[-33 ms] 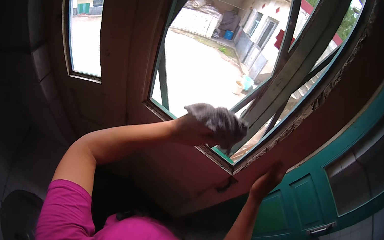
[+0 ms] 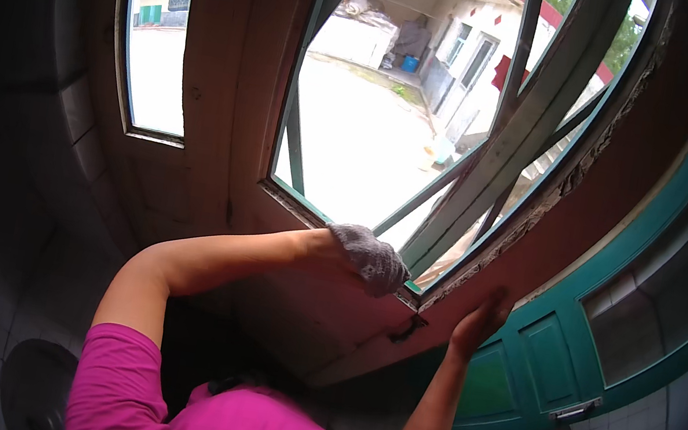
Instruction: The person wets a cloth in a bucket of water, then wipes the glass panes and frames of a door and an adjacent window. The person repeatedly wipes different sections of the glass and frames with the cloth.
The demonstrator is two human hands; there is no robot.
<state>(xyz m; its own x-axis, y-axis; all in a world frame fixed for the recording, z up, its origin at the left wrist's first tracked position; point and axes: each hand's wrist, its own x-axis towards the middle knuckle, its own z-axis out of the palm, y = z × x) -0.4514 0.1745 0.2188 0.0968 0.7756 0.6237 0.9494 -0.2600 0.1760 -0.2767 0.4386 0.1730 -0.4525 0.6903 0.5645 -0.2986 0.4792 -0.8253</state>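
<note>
A crumpled grey cloth [image 2: 371, 259] covers the fingers of my left hand [image 2: 328, 250], which is closed on it. Cloth and hand are at the lower right corner of the window pane [image 2: 354, 145], over the bottom edge of its frame. My right hand [image 2: 481, 323] lies against the reddish-brown door [image 2: 534, 252], right of that corner. Its fingers look stretched out and it holds nothing, though shadow dims them. A small dark handle [image 2: 409, 330] sits on the door just below the cloth.
Dark metal bars [image 2: 495, 157] cross behind the glass, with a bright courtyard beyond. To the left is a narrower pane [image 2: 157, 54]. A green door [image 2: 549, 357] with a metal handle [image 2: 575, 410] stands at the right. Round dark objects lie low on both sides.
My left hand has brought the cloth down, from over the lower part of the glass to the frame's bottom edge. The right hand stays in place.
</note>
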